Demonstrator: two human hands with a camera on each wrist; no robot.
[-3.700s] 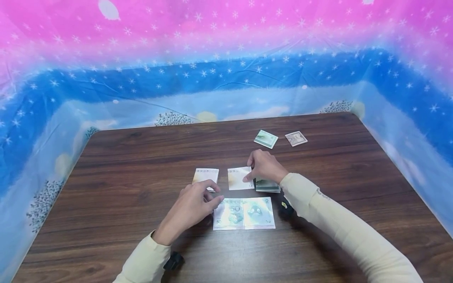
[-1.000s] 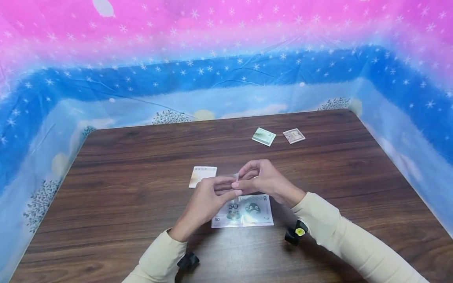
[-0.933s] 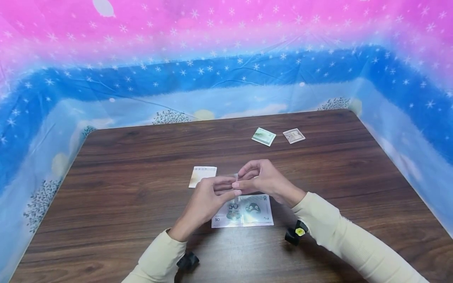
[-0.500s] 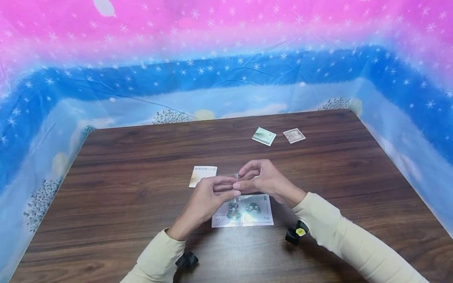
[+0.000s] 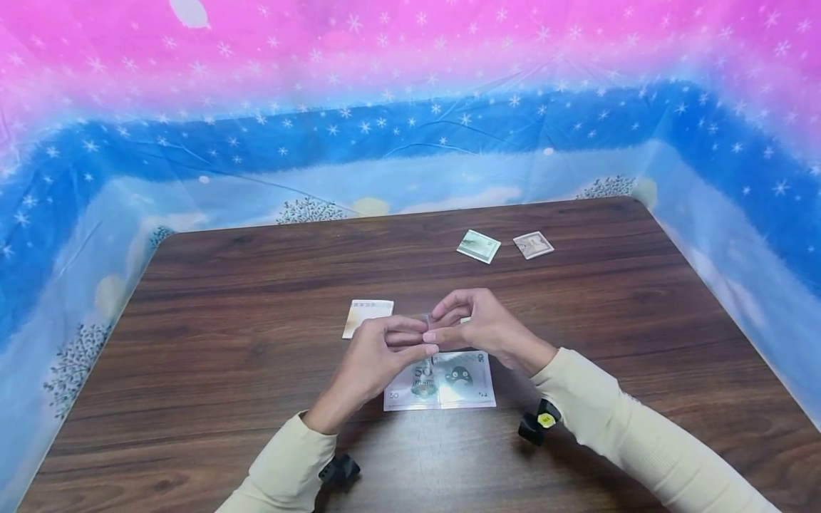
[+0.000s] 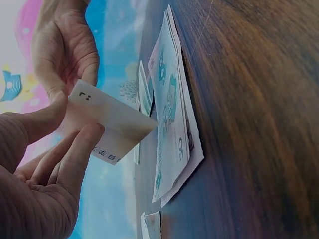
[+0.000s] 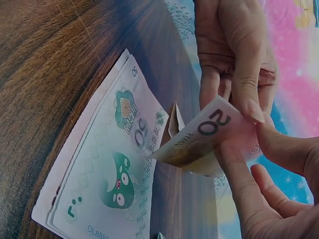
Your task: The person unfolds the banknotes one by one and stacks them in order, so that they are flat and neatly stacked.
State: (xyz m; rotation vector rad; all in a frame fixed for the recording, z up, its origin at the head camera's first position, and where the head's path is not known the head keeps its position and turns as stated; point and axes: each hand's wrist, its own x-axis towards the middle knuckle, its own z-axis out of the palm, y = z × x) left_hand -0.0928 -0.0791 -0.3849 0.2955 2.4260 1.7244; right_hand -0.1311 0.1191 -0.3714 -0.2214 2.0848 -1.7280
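Observation:
My left hand and right hand meet above the middle of the table, both pinching one folded 20-yuan play banknote between thumb and fingers. In the left wrist view that banknote is tilted, its pale back showing. In the head view the fingers mostly hide it. Just below lies a flat pile of 50 play banknotes with a crease down the middle; layered edges show in the right wrist view. To the left hand's upper left rests another pale folded banknote.
Toward the far edge of the wooden table lie a green folded banknote and a brownish folded banknote. A patterned cloth hangs behind the table and along its sides.
Earlier the right hand was at a pale folded banknote on the table; it is now lifted, with both hands pinching it over the 50s. Over the last second the hands barely move.

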